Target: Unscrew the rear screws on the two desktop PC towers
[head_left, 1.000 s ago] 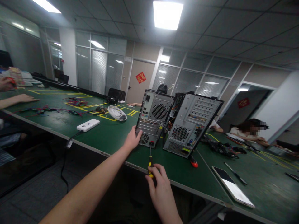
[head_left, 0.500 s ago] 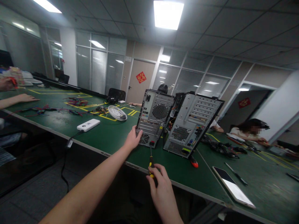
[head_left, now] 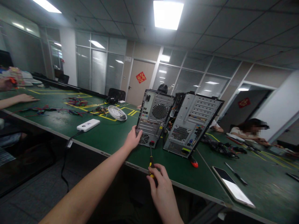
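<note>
Two computer cases stand upright on the green table, their back panels facing me. My left hand point(head_left: 133, 139) grips the lower left edge of the smaller computer case point(head_left: 149, 124), thumb on the back panel and fingers hidden round the side. In my right hand point(head_left: 161, 183) is a black and yellow screwdriver point(head_left: 151, 161), its handle end pinched between thumb and fingers. The shaft points up and away, with its tip at the bottom edge of that case, near a red socket; whether it sits in a screw I cannot tell. Close on the right stands the larger case point(head_left: 187, 124).
A red-and-black tool handle point(head_left: 194, 162) pokes out beside the larger case. A phone point(head_left: 233, 186), a slim tool point(head_left: 235, 173) and black cables point(head_left: 221, 147) lie rightward. Leftward are a power bank point(head_left: 88, 125), a white round part point(head_left: 117, 113) and wires point(head_left: 46, 109). Other people sit around the table.
Behind the smaller case, another person's hand has drawn back mostly out of sight. The screwdriver handle looks slightly turned in my right hand; my left hand keeps its place.
</note>
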A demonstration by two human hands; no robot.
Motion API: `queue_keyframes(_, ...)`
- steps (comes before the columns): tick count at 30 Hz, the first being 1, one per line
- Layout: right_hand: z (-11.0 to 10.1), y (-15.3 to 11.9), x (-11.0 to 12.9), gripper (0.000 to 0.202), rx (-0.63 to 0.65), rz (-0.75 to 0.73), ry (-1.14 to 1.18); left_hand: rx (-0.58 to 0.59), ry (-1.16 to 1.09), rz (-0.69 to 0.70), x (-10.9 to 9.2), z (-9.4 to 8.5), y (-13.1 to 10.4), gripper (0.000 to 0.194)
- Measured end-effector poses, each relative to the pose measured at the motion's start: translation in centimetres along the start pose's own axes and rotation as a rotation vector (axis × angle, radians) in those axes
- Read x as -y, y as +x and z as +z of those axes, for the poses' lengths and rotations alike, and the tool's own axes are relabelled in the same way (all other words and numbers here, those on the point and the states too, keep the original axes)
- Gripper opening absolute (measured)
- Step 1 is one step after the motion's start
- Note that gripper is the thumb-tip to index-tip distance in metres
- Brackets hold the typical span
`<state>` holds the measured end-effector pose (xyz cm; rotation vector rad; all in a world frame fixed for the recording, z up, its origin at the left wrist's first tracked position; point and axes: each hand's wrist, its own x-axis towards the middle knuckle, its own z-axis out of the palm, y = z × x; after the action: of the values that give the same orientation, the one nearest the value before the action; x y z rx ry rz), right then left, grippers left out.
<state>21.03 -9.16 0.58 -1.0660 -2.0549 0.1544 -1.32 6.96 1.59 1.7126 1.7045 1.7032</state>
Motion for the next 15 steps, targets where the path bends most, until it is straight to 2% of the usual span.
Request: queue_keyframes(15,-0.07,0.00,0.02,0.025,-0.025,-0.019,-0.023,-0.025,-0.005,0.004,-0.02,0.11,0.00,0.052)
